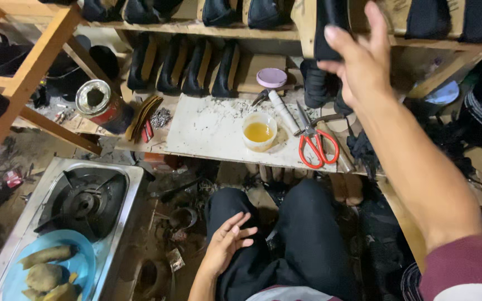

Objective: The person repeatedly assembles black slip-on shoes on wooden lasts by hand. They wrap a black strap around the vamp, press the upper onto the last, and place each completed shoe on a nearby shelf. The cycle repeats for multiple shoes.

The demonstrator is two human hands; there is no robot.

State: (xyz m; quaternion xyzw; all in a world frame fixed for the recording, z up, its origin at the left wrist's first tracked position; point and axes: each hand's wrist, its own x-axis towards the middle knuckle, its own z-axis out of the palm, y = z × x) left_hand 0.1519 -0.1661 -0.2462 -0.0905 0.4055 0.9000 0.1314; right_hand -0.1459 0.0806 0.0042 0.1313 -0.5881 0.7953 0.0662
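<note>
While the left hand (227, 242) rests open on the thigh, right-hand fingers (338, 42) clasp a black shoe upper (330, 22) — up at the shelf.

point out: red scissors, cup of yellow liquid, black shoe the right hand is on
Scissors (318, 146): head view, on a red handle loop.
Cup (259, 132): head view, on the yellow liquid.
Shoe (327, 25): head view, on its black side above the right hand (358, 64).

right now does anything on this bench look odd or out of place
Yes. A blue plate of food sits on one burner of the gas stove on the floor, among scraps. The white board around the cup of yellow liquid is speckled with dark debris.
</note>
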